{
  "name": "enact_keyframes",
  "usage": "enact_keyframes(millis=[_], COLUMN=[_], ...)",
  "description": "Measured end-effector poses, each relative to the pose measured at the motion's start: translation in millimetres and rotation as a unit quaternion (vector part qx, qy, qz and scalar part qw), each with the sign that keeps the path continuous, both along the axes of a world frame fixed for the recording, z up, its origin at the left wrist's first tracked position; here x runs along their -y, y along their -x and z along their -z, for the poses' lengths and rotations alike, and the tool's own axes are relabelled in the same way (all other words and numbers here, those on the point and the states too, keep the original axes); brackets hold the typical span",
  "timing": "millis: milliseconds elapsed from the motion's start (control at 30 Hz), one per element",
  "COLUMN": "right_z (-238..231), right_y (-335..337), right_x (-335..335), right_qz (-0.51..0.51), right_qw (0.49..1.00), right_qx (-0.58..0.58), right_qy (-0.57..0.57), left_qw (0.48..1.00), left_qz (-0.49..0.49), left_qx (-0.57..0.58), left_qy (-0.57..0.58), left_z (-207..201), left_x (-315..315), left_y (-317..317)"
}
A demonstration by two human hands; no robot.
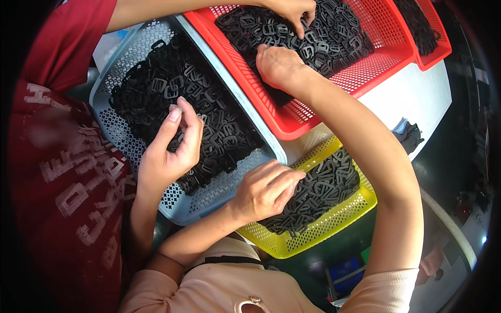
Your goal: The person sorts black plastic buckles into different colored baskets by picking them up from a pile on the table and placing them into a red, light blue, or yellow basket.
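Left hand (266,190), fingers curled together over black plastic buckles (318,190) half-filling near yellow mesh basket (334,221); right hand (279,65), finger state unclear, in well-stocked far red mesh basket (365,65)

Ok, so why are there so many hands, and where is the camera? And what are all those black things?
The camera sits on a person's head and looks down, so you see that person's own arms coming up from the bottom of the picture. The round lens bends the edges.

Their left hand is curled up at the rim where the blue basket meets the yellow basket. Their right hand reaches into the red basket. Whether either hand holds something is hidden.

The other two hands belong to a helper in a red shirt: one hand is over the blue basket and one is in the red basket.

The black things are small plastic buckles, piled in every basket. The baskets stand on a white table.
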State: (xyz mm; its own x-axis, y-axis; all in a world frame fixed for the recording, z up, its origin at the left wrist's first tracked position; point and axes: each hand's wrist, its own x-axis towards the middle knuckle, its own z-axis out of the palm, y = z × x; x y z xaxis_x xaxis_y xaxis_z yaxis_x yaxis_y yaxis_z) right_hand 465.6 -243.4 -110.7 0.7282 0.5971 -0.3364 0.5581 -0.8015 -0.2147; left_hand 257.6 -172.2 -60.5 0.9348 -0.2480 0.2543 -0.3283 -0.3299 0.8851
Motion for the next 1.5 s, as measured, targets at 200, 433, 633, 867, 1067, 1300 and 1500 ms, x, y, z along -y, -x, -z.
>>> enact_keyframes(millis=[200, 433, 633, 867, 1067, 1300, 1500], right_z=[-75, -124, -98, -39, -28, -35, -22], right_y=[-24, 84, 92, -41, -22, -34, -65], right_x=[10, -29, -18, 22, -16, -2, 22], right_qz=[0.074, 0.000, -0.062, 0.018, -0.052, 0.091, 0.371], right_qw=[0.986, 0.985, 0.962, 0.997, 0.992, 0.996, 0.799], right_qx=[-0.148, -0.151, -0.131, 0.044, 0.074, 0.002, -0.325], right_qy=[-0.032, -0.086, -0.230, -0.054, 0.083, 0.011, -0.344], left_qw=[1.000, 0.997, 0.997, 1.000, 1.000, 1.000, 1.000], left_qz=[-0.001, -0.003, 0.002, 0.011, 0.009, 0.003, 0.009], left_qx=[0.006, 0.047, 0.044, -0.002, -0.009, 0.003, -0.013], left_qy=[0.002, -0.068, -0.063, 0.009, -0.001, 0.010, 0.001], left_z=[-1, 0, 5, -2, -2, 2, -1], left_x=[1, -5, -4, -1, -4, -3, -7], left_y=[0, 4, 7, -1, -1, 0, 1])
